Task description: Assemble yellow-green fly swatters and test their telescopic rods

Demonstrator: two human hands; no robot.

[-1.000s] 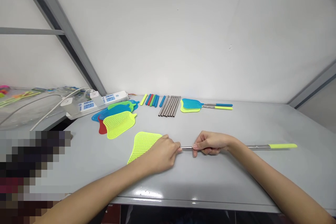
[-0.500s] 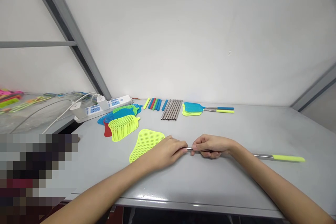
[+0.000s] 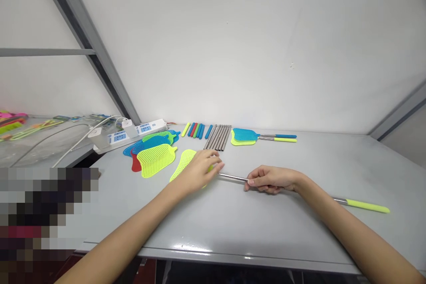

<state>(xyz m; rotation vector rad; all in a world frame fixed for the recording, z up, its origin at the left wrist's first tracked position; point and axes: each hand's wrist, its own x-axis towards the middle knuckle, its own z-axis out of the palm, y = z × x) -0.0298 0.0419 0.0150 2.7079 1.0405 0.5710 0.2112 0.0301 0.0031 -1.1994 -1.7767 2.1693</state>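
A yellow-green fly swatter lies across both hands, its mesh head partly covered by my left hand. The left fingers are curled around the neck of the head, where a bit of yellow shows between them. A thin metal rod runs from there into my right hand, which is closed around it. Beyond the right forearm, the thicker metal tube and yellow-green grip stick out to the right. The right forearm hides part of the shaft.
Loose swatter heads in yellow, red, blue and green overlap at left, by a white power strip. Colored grips and several metal tubes line the back. Two swatters lie right of them. A pixelated area covers the lower left.
My left hand has moved left and away from me with the swatter head, which has turned. The gap between my hands is wider, with more thin rod showing. The right hand has barely moved.
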